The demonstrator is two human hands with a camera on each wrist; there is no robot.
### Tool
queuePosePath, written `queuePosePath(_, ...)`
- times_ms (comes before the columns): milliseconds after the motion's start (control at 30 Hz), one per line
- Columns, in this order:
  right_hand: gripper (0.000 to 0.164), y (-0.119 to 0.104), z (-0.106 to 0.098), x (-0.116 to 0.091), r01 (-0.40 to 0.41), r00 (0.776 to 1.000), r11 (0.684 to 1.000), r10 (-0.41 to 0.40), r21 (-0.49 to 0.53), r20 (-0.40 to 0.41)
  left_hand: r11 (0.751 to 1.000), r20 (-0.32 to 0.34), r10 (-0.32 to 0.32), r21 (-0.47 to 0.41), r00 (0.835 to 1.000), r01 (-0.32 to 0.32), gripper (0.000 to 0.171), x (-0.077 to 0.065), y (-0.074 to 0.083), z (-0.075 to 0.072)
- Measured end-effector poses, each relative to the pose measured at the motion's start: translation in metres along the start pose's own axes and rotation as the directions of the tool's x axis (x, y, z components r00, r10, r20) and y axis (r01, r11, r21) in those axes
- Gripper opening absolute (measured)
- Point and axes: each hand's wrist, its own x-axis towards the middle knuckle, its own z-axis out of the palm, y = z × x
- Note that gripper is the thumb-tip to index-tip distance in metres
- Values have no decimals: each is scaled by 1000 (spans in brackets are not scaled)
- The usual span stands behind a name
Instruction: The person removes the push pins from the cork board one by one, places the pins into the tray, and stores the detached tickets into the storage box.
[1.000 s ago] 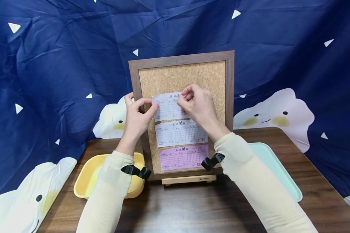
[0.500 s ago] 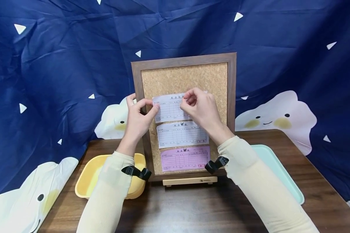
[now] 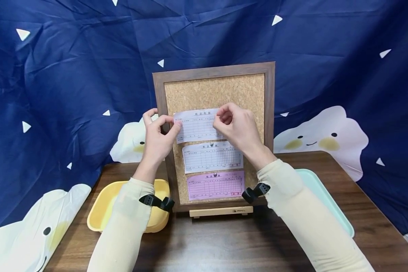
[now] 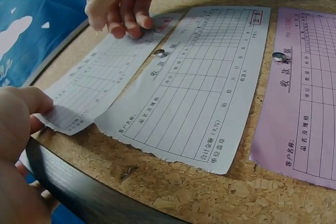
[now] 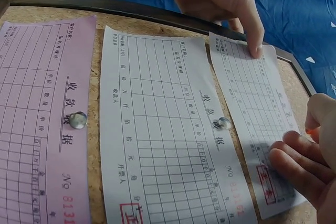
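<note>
My left hand (image 3: 157, 140) pinches the left edge of the top white receipt slip (image 3: 194, 127), its other fingers behind the cork board's frame. At the slip's upper middle, my right hand (image 3: 240, 126) holds thumb and forefinger together. In the left wrist view a tiny thin point shows under those fingertips, like a pushpin's tip; its head is hidden. The right fingers cover the slip's right part. Below it, a second white slip (image 3: 207, 160) and a purple slip (image 3: 209, 189) hang on the board, each under a silver pushpin (image 5: 78, 120).
The brown-framed cork board (image 3: 214, 90) leans on a small wooden stand (image 3: 221, 211) on the dark wooden table (image 3: 210, 245). A yellow bin (image 3: 96, 207) stands left, partly behind the left forearm. A mint-green tray (image 3: 329, 200) lies right. Blue cloth (image 3: 88, 56) hangs behind.
Over the last half second the top slip and my left hand have shifted slightly left on the board. My right hand has moved slightly right across the slip, uncovering more of its printed heading.
</note>
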Motion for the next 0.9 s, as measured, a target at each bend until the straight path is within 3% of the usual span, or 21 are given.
queuePosePath(233, 6, 5, -1, -4, 12, 1000, 1000, -12, 23, -2, 998, -83, 59, -17, 995, -61, 19, 1, -2, -1)
queuePosePath(667, 5, 11, -9, -5, 24, 1000, 999, -23, 47, -16, 1000, -101, 31, 4, 994, -31, 20, 1, -3, -4)
queuePosePath(900, 5, 14, -13, -6, 44, 999, 998, -43, 53, -28, 999, -58, 14, -36, 998, -16, 15, -9, 34, -12)
